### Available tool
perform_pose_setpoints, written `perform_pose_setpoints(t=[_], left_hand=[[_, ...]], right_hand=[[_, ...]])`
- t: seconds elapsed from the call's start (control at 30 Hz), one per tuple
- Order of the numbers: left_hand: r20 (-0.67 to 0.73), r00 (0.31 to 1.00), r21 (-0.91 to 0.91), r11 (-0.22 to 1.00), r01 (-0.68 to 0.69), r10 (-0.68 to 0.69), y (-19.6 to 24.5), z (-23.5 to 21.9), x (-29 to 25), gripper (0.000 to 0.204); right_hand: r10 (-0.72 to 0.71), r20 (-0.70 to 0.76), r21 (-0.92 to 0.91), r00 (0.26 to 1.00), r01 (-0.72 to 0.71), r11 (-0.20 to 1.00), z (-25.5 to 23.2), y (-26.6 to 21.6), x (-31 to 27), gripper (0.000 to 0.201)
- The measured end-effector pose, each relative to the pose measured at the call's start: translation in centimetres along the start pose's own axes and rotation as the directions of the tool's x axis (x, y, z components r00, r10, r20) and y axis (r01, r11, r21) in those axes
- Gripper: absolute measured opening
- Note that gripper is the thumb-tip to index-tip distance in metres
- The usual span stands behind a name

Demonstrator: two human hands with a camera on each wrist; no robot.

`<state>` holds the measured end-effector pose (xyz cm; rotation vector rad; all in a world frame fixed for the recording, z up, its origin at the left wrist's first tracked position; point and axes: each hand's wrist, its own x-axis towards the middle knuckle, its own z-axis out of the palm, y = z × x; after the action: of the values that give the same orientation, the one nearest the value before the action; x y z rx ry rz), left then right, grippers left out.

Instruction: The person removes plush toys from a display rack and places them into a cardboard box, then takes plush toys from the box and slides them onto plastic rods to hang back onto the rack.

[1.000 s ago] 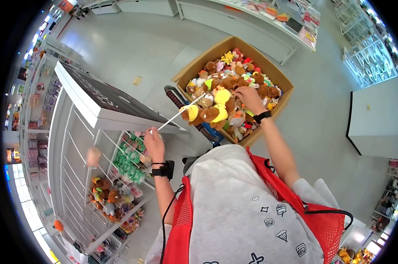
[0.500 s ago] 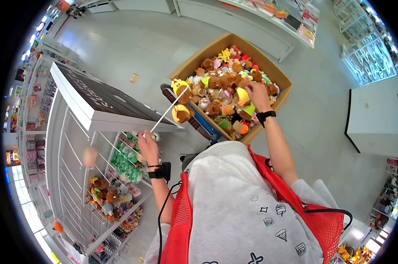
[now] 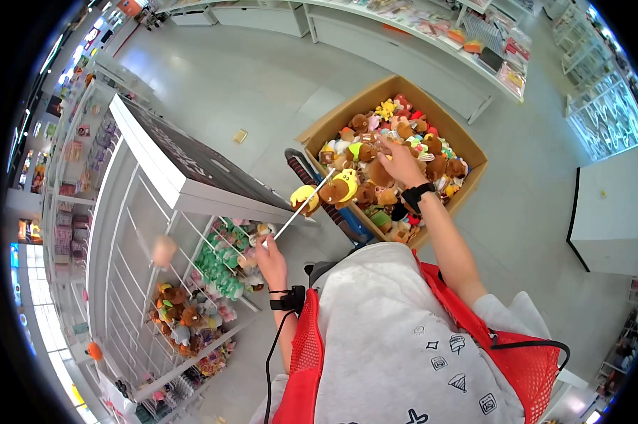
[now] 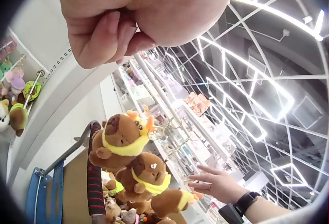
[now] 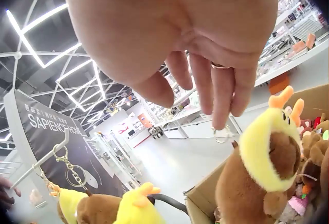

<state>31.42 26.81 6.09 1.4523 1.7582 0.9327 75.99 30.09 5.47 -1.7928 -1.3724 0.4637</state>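
My left hand (image 3: 271,265) grips one end of a thin white display rod (image 3: 288,222); in the left wrist view its fingers are curled. Two brown plush keychains with yellow hoods hang from the rod: a nearer one (image 3: 305,200) and a farther one (image 3: 340,189). Their metal rings (image 5: 61,153) loop over it in the right wrist view. Above the carton, my right hand (image 3: 401,164) has its fingers extended and spread. Just below them is another brown plush keychain (image 5: 244,185) in a yellow hood, its ring (image 5: 222,135) right by the fingertips.
A cardboard carton (image 3: 467,180) full of assorted plush toys stands on a blue cart with a dark handle (image 3: 317,182). To the left is a white rack with a dark sign panel (image 3: 185,145) and rods (image 3: 139,244), some holding plush toys. A display counter (image 3: 403,53) lies beyond.
My right hand has taken one plush keychain from the rod, carried it over the carton and opened its fingers above it. The rod, with two keychains left, has swung toward the carton again.
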Motion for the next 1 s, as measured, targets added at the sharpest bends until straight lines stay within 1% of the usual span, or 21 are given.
perform_pose_setpoints(t=[0.07, 0.13, 0.2, 0.23, 0.3, 0.33, 0.4, 0.43, 0.5, 0.53, 0.57, 0.6, 0.67, 0.7, 0.73, 0.77, 0.8, 0.83, 0.87, 0.93, 1.0], left_hand=[[-0.010, 1.000, 0.000, 1.000, -0.025, 0.025, 0.7, -0.4, -0.7, 0.032], [-0.024, 0.998, -0.002, 0.999, -0.052, 0.051, 1.4, -0.7, -0.9, 0.031], [-0.008, 0.996, 0.054, 0.995, -0.088, 0.089, 2.2, -0.6, -1.1, 0.031], [-0.029, 0.988, 0.141, 0.980, -0.143, 0.149, 2.8, -0.5, -1.4, 0.031], [-0.022, 0.991, 0.107, 0.986, -0.126, 0.129, 2.3, 0.3, -1.3, 0.032], [-0.015, 0.993, 0.072, 0.990, -0.119, 0.120, 1.7, 0.6, -1.1, 0.033], [-0.008, 0.992, 0.071, 0.990, -0.125, 0.125, 1.6, 0.7, -0.7, 0.034], [0.022, 0.997, 0.141, 0.987, -0.080, 0.078, 2.3, 0.6, -0.8, 0.034], [0.049, 0.998, 0.209, 0.977, -0.037, 0.027, 2.5, 0.6, -0.5, 0.033], [0.035, 0.999, 0.209, 0.978, -0.013, 0.006, 1.9, 0.7, -0.2, 0.033], [0.022, 1.000, 0.208, 0.978, 0.012, -0.017, 1.3, 0.9, -0.1, 0.033], [0.022, 1.000, 0.205, 0.979, 0.015, -0.020, 1.0, 1.3, -0.1, 0.033], [-0.027, 0.982, 0.141, 0.973, -0.183, 0.188, 0.8, 1.9, 0.4, 0.033], [-0.028, 0.982, 0.139, 0.973, -0.183, 0.189, 1.6, 2.1, 0.5, 0.033], [0.025, 0.990, 0.179, 0.974, -0.139, 0.137, 3.0, 2.2, 0.5, 0.032], [0.076, 0.994, 0.221, 0.971, -0.096, 0.081, 4.2, 2.4, 0.2, 0.032], [0.080, 0.994, 0.218, 0.971, -0.095, 0.079, 5.2, 2.6, -0.1, 0.032], [0.082, 0.989, 0.208, 0.969, -0.136, 0.121, 6.3, 3.0, -0.4, 0.031], [0.085, 0.983, 0.196, 0.964, -0.177, 0.164, 6.8, 3.5, -0.6, 0.030], [0.084, 0.981, 0.227, 0.955, -0.189, 0.174, 5.7, 3.9, -0.4, 0.030], [0.076, 0.979, 0.263, 0.943, -0.205, 0.191, 5.0, 3.3, 0.2, 0.029]], right_hand=[[-0.099, -0.050, 0.035, 0.994, 0.101, 0.994, 0.1, -3.2, 0.1, 0.038], [-0.083, -0.077, 0.061, 0.994, 0.088, 0.994, 0.8, -6.7, -0.9, 0.043], [-0.408, -0.006, -0.054, 0.913, 0.407, 0.912, 1.5, -10.7, -2.5, 0.035], [-0.407, 0.003, -0.050, 0.914, 0.406, 0.912, 2.2, -11.7, -2.8, 0.035], [-0.673, 0.224, -0.149, 0.705, 0.708, 0.691, 3.2, -12.8, -3.5, 0.023], [-0.670, 0.226, -0.146, 0.707, 0.705, 0.695, 3.7, -11.4, -3.4, 0.023], [-0.510, 0.456, -0.377, 0.729, 0.678, 0.632, 4.7, -6.5, -1.2, 0.012], [-0.582, 0.374, -0.423, 0.722, 0.691, 0.586, 4.3, -4.5, -0.5, 0.005], [-0.381, 0.353, -0.536, 0.854, 0.519, 0.666, 2.1, -1.7, 1.1, 0.004], [-0.233, 0.333, -0.501, 0.914, 0.381, 0.777, 0.3, -0.6, 1.6, 0.010], [-0.312, 0.178, -0.626, 0.933, 0.352, 0.696, -0.2, 1.8, 1.1, 0.017], [-0.404, 0.028, -0.736, 0.914, 0.292, 0.611, 0.0, 3.7, 0.7, 0.025], [-0.231, 0.171, -0.561, 0.958, 0.287, 0.776, -1.6, -0.6, -0.2, 0.066], [-0.228, 0.245, -0.483, 0.942, 0.322, 0.814, -1.9, -4.4, -1.1, 0.067], [-0.409, 0.232, -0.379, 0.883, 0.469, 0.798, -0.7, -6.3, -2.3, 0.065], [-0.404, 0.272, -0.283, 0.873, 0.474, 0.834, 0.8, -8.6, -3.3, 0.063], [-0.550, 0.304, -0.242, 0.778, 0.622, 0.745, 1.2, -11.4, -4.5, 0.061], [-0.617, 0.317, -0.183, 0.720, 0.685, 0.705, 3.3, -11.3, -5.0, 0.055], [-0.663, 0.281, -0.082, 0.694, 0.706, 0.703, 5.3, -10.2, -5.3, 0.037], [-0.428, 0.528, -0.225, 0.734, 0.607, 0.762, 7.6, -6.4, -4.1, 0.023], [-0.366, 0.448, -0.426, 0.816, 0.555, 0.715, 6.5, -2.7, -3.3, 0.016]])
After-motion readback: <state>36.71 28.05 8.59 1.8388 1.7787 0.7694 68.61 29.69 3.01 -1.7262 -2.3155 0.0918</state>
